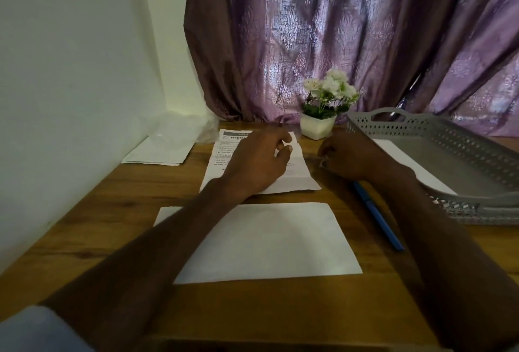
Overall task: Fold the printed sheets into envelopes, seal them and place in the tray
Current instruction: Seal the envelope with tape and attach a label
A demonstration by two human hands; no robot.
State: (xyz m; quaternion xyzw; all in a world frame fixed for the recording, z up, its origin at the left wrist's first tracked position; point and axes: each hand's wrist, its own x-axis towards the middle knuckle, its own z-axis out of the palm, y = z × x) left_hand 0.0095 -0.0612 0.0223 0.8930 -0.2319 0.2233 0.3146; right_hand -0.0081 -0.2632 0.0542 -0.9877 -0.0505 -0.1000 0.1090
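Nearest the camera, a pale blue sleeve was seen at the lower left corner, and both bare forearms were stretched forward across the wooden table. Between the forearms, a blank white envelope was laid flat on the table, partly crossed by the left forearm. Just to its right, a blue pen was laid at a slant, its far end hidden under the right wrist.

Further on, the printed sheet was found lying flat beyond the envelope, at the middle of the table, text side up. The left hand was rested over it, fingers loosely curled with the tips bent down toward the paper; whether an edge was pinched could not be told, since the fingertips were blurred. The right hand was held just beside the sheet's right edge, fingers curled in toward the palm; whether anything was held inside them could not be told.

To the right, the grey perforated tray was set on the table, with a white envelope lying in it near its left wall. At the far left, a small stack of white envelopes was placed against the wall, with crumpled clear plastic resting on it. Behind the sheet, a white pot of white flowers was stood near the tray's corner, and the purple patterned curtain was hung across the back.
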